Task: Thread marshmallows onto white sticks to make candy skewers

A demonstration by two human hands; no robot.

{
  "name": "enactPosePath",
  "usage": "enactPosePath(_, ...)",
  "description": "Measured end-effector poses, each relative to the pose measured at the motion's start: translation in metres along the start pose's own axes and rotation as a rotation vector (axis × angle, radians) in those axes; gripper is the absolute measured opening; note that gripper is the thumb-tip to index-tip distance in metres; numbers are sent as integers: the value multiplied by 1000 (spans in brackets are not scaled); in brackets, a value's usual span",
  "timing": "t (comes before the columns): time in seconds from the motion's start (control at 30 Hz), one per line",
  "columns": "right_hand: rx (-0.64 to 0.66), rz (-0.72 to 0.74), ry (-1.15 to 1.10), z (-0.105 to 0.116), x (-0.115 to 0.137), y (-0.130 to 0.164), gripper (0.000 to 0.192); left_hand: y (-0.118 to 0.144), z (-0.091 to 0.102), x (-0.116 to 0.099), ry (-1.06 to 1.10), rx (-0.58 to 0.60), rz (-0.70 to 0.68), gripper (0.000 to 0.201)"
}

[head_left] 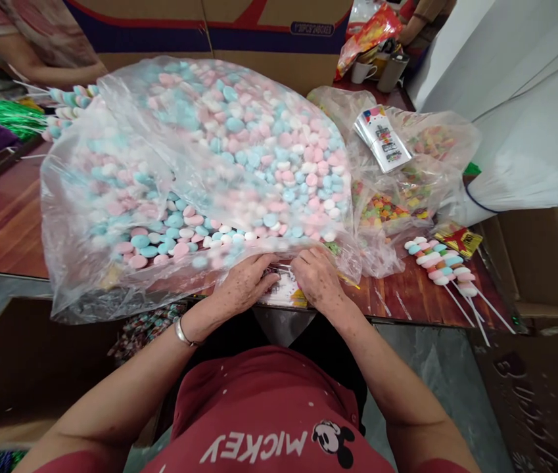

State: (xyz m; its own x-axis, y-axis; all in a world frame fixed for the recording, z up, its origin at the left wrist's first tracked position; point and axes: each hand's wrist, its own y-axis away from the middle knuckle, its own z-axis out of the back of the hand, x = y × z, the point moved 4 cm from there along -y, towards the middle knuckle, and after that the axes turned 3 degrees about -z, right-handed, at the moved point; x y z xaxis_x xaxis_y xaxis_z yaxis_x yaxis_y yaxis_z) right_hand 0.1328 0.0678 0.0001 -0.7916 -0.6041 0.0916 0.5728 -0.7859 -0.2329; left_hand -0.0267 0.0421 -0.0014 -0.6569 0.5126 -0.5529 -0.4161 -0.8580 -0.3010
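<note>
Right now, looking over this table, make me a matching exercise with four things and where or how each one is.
Things:
1. Large clear bag
2. Candy skewers
3. Stack of printed packets
4. Left hand

Descriptions:
A. Lying on clear plastic
B. Bracelet at its wrist
C. Holding pink, blue and white sweets
D. Near the table's right end

Right pairs: 1-C; 2-D; 3-A; 4-B.
</note>
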Motion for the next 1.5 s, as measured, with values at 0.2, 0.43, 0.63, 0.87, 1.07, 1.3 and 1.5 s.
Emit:
enactPosePath(0.2,-106,-7,-214,10,-3,10,26,-6,-2,-5,34,10,45,8)
enactPosePath(0.43,1,29,-305,9,-3,13,10,-6,-4,-7,20,-9,-11,7)
enactPosePath(0.63,57,86,-288,0,-4,9,25,-4,-7,-3,28,16,-24,16)
enactPosePath(0.87,20,89,-250,10,-4,11,26,-10,-7,-5,35,-5,-53,9)
enactPosePath(1.07,-153,6,-245,23,3,9,27,-15,-1,-10,125,-77,9,7)
enactPosePath(1.3,-241,-354,-826,23,-11,27,32,-14,6,-14,625,-48,261,11)
enactPosePath(1.5,-210,-197,-878,37,-6,31,15,-21,15,-28,570,61,234,11)
